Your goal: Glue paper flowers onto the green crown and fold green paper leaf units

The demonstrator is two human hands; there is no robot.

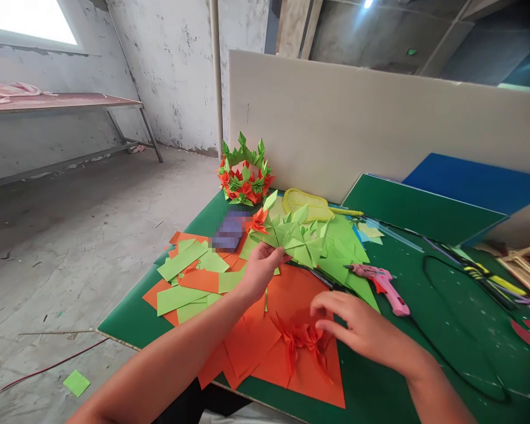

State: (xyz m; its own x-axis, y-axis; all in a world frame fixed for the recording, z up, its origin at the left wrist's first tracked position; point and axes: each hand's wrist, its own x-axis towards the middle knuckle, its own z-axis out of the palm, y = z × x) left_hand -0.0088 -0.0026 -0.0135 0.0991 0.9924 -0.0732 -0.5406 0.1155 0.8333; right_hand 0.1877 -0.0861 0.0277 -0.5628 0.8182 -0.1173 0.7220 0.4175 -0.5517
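My left hand (264, 268) pinches the lower edge of a light green folded-paper piece (287, 234) with pointed leaves. An orange paper flower (259, 220) sits at its left end. My right hand (348, 321) has its fingers curved and apart, with nothing seen between them. It is just above and right of some folded orange paper flowers (298, 344), which lie on large orange paper sheets (291, 288). To the right, a pink hot glue gun (382, 285) rests on the green table (450, 330).
At the far corner stands a ring-shaped orange and green paper piece (245, 176). Cut green strips (183, 299) lie at the left, near a blurred phone-like object (229, 231). A yellow net-like item (309, 204) and a black cord (441, 347) are on the table; a pale board (357, 118) rises behind.
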